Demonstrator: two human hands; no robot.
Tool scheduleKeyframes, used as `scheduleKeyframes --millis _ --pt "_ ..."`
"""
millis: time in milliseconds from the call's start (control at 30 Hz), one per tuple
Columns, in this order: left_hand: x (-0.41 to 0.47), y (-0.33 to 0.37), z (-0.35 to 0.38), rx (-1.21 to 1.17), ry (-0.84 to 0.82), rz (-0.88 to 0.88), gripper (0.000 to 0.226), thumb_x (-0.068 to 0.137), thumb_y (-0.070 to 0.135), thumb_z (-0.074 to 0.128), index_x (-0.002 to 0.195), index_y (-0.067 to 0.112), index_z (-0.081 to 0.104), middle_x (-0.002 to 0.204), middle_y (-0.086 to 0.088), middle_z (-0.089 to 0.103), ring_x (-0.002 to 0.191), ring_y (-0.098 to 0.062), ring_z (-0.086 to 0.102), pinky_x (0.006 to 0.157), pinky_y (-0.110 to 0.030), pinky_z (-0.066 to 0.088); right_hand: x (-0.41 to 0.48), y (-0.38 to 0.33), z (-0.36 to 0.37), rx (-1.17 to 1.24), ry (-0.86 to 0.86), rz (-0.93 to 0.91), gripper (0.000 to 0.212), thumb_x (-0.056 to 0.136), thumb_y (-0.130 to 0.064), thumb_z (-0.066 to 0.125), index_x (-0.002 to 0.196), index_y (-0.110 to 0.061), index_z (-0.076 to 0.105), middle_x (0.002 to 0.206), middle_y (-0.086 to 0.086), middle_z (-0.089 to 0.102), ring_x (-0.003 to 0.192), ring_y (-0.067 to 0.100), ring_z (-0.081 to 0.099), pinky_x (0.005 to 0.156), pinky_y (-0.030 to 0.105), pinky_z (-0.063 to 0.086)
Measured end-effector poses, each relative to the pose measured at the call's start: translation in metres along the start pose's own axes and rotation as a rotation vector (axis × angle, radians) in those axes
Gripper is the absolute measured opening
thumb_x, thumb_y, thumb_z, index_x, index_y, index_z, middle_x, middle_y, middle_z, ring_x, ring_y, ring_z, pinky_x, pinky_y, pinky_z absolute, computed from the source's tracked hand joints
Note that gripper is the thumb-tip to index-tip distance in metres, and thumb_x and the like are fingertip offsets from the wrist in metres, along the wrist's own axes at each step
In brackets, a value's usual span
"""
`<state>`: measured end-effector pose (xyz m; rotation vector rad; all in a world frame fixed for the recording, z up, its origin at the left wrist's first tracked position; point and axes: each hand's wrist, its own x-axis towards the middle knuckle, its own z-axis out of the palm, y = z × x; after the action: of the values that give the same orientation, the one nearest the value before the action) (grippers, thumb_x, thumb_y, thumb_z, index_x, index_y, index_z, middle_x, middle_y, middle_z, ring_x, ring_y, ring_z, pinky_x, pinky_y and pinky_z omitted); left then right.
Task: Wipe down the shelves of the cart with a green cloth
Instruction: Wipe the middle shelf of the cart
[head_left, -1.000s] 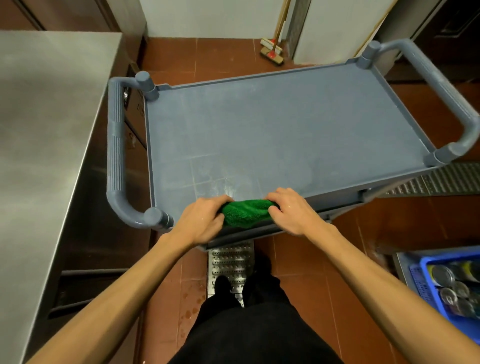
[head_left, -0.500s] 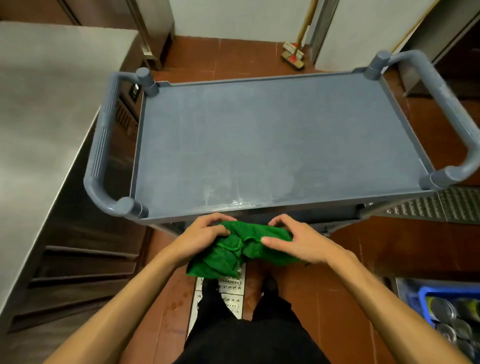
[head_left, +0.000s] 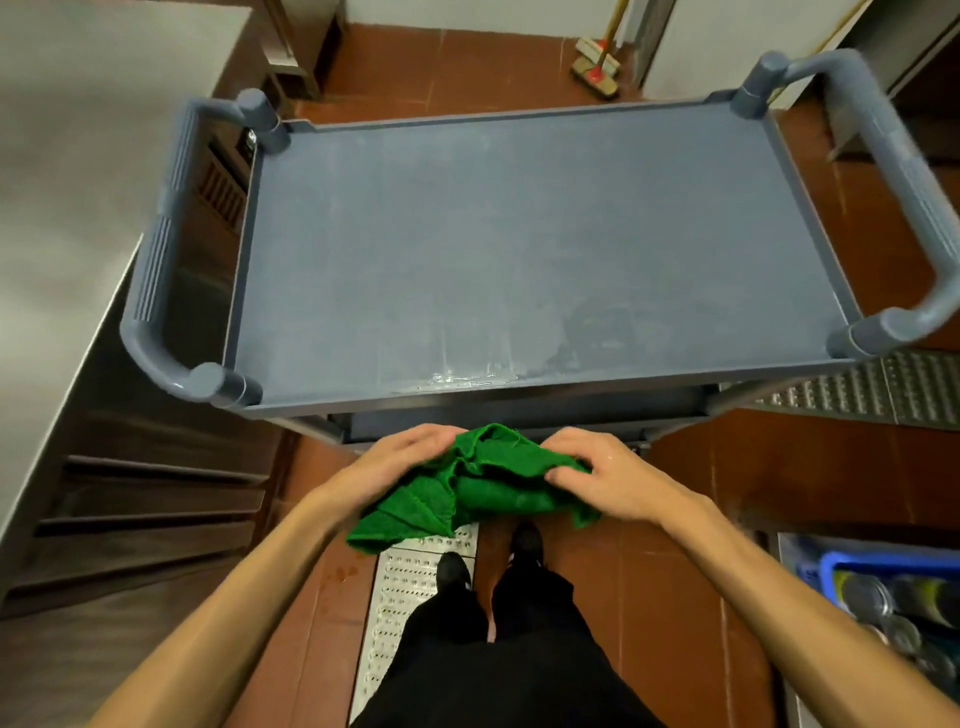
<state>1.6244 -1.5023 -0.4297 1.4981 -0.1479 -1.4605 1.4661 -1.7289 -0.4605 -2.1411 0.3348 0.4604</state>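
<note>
A grey plastic cart (head_left: 519, 234) stands in front of me, its top shelf bare with a wet streak near the front edge. Just below that edge I hold a crumpled green cloth (head_left: 483, 488) in the air between both hands. My left hand (head_left: 400, 462) grips its left side, fingers curled over the folds. My right hand (head_left: 608, 478) pinches the right side. A corner of the cloth hangs down to the lower left. The cart's lower shelves are mostly hidden under the top one.
A steel counter (head_left: 67, 208) runs along the left. A broom head (head_left: 597, 67) leans at the far wall. A blue crate of cans (head_left: 893, 597) sits on the floor at lower right. Metal drain grates lie under my feet and to the right.
Both hands have lifted the cloth off the shelf's front edge and drawn it back toward me. The cloth has loosened from a tight bundle into hanging folds.
</note>
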Motion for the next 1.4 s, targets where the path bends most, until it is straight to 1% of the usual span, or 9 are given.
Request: scheduleKeyframes --millis 167,333,567,700,833,1033,1133,1233,1400 --pt "0.008 -0.022 -0.007 0.277 0.008 0.023 0.062 0.062 0.023 0.093 0.116 0.028 0.063 0.107 -0.002 0.075 0.099 -0.02 0.072 0.089 -0.038 0.058 0.005 -0.005 0.011 -0.045 0.057 0.109 0.022 0.095 -0.023 0.047 0.113 -0.025 0.06 0.1 -0.005 0.067 0.086 0.008 0.061 0.075 0.028 0.047" --pt "0.036 -0.065 -0.025 0.505 0.16 0.129 0.036 0.072 0.026 0.077 0.105 0.033 0.065 0.093 0.0 0.074 0.08 -0.01 0.069 0.084 -0.043 0.058 0.034 0.019 0.04 -0.095 0.127 0.133 0.02 0.097 -0.019 0.043 0.112 -0.025 0.055 0.089 -0.004 0.062 0.079 0.012 0.056 0.066 0.026 0.034" --pt "0.106 -0.129 -0.056 0.535 0.323 0.129 0.016 0.094 0.032 0.057 0.096 0.022 0.07 0.096 0.007 0.074 0.091 -0.006 0.067 0.087 -0.033 0.05 0.086 0.087 0.085 -0.163 0.169 0.021 0.029 0.09 -0.055 0.055 0.112 -0.036 0.058 0.091 -0.014 0.068 0.083 0.0 0.064 0.07 0.023 0.05" --pt "0.149 -0.16 -0.064 0.534 0.378 0.289 0.027 0.094 0.013 0.055 0.095 0.037 0.068 0.096 0.028 0.07 0.086 0.014 0.06 0.077 -0.006 0.042 0.114 0.135 0.102 -0.169 0.158 -0.031 0.034 0.078 -0.06 0.069 0.097 -0.032 0.063 0.082 -0.016 0.066 0.08 -0.005 0.062 0.063 0.014 0.044" --pt "0.19 -0.189 -0.077 0.54 0.441 0.382 0.025 0.095 0.012 0.055 0.08 0.03 0.063 0.073 0.019 0.068 0.068 0.007 0.058 0.066 -0.014 0.043 0.137 0.17 0.115 -0.164 0.262 -0.132 0.023 0.082 -0.051 0.069 0.093 -0.032 0.062 0.085 -0.019 0.065 0.084 -0.007 0.06 0.069 0.016 0.044" --pt "0.232 -0.206 -0.099 0.486 0.372 0.498 0.021 0.096 0.021 0.056 0.108 0.028 0.071 0.105 0.014 0.075 0.099 -0.004 0.069 0.088 -0.027 0.052 0.162 0.186 0.121 -0.093 0.211 -0.216 0.013 0.089 -0.045 0.06 0.097 -0.036 0.064 0.094 -0.021 0.064 0.086 -0.002 0.061 0.071 0.017 0.045" --pt "0.246 -0.212 -0.115 0.471 0.367 0.598 0.021 0.091 0.024 0.065 0.109 0.031 0.072 0.109 0.011 0.074 0.103 -0.008 0.069 0.089 -0.027 0.053 0.18 0.192 0.122 -0.079 0.267 -0.249 0.021 0.083 -0.049 0.061 0.096 -0.034 0.067 0.092 -0.013 0.067 0.082 0.002 0.063 0.074 0.019 0.048" --pt "0.259 -0.218 -0.127 0.377 0.311 0.666 0.034 0.074 0.038 0.076 0.108 0.04 0.071 0.114 0.007 0.073 0.106 -0.015 0.07 0.093 -0.038 0.053 0.196 0.2 0.125 -0.053 0.34 -0.358 0.027 0.079 -0.05 0.062 0.097 -0.031 0.069 0.093 -0.004 0.071 0.086 0.011 0.068 0.083 0.038 0.052" --pt "0.272 -0.219 -0.135 0.403 0.257 0.757 0.031 0.078 0.021 0.064 0.105 0.032 0.074 0.109 -0.002 0.075 0.1 -0.022 0.072 0.081 -0.029 0.059 0.213 0.207 0.124 -0.04 0.411 -0.481 0.016 0.079 -0.042 0.066 0.082 -0.026 0.07 0.077 0.005 0.069 0.072 0.02 0.067 0.071 0.041 0.05"
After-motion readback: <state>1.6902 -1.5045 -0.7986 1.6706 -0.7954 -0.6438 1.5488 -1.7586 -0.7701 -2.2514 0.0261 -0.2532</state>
